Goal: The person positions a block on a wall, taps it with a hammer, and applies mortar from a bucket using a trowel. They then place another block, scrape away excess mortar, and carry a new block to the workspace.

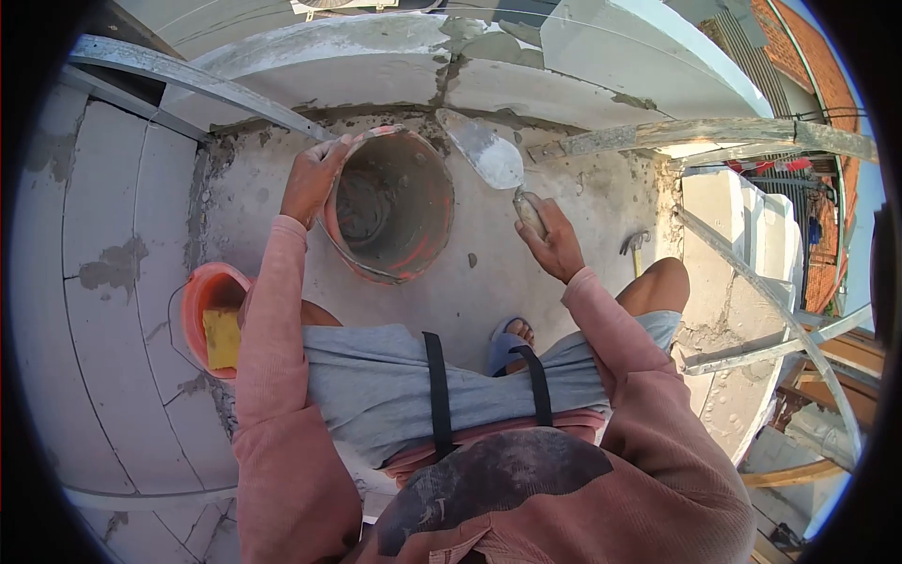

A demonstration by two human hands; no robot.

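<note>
My left hand (315, 179) grips the rim of a mortar-smeared bucket (425, 202) from its left side. The bucket is tilted so that its inside faces me, and wet grey mortar (362, 209) lies in the bottom. In my right hand (552, 240) is the handle of a trowel (489, 155). Its pale, dusty blade points away from me, up and to the left, just right of the bucket and apart from it. I see no mortar heap on the blade.
A small pink bucket (195, 305) holding a yellow sponge (223, 336) stands at the left. A hammer (636, 246) lies by my right knee. Pale block walls (366, 75) surround the floor, and metal bars (752, 136) cross at the right. A small mortar lump (472, 259) sits on the floor.
</note>
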